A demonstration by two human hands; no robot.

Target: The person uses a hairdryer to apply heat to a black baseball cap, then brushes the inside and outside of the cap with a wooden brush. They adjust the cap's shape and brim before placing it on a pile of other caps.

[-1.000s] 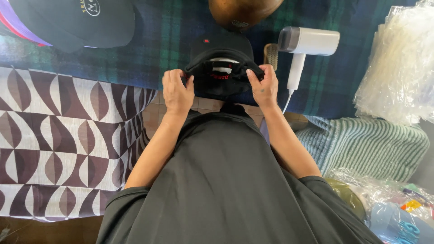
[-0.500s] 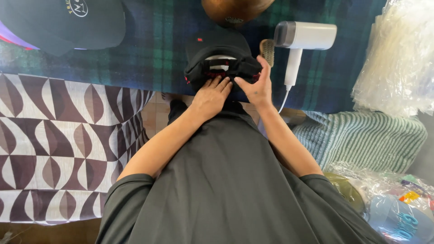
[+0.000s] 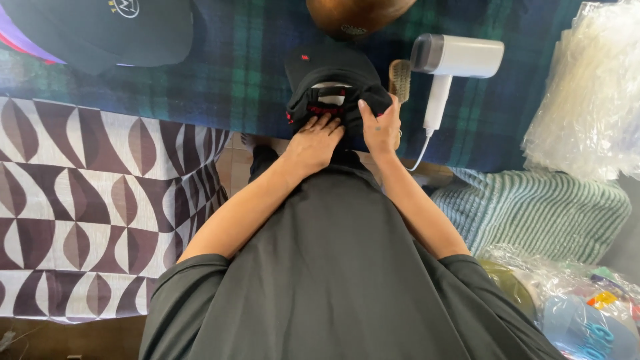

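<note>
**Working a black cap at the table edge, both hands on it**

Looking straight down at a black cap sitting on the plaid cloth, right at the near edge of the table and dead centre in front of the body. Crown faces away, open underside turned toward the chest, pale inner lining showing in the gap, small red stitching along the folded rim.

Left hand lies flat-ish, fingers spread and pressed against the lower rim of the cap, more pushing than pinching. Not closed around anything, just fingertips on fabric. Right hand is the one really gripping: thumb on top, fingers wrapped around the right side of the rim, closed on the cap itself.

Key bit of geometry: cap lies just ahead of both hands, away from the body, with its front-to-back axis running straight out from the chest. Both hands meet it at the near rim, left at the middle, right at the right corner, so neither is really closer; right has the firmer hold.

Around it: white handheld steamer just to the right, nearly touching the right-hand knuckles, wooden brush tucked between steamer and cap. Brown rounded form beyond the cap. Another dark cap well off to the upper left. Clear plastic bags far right, striped green cloth below them.
</note>
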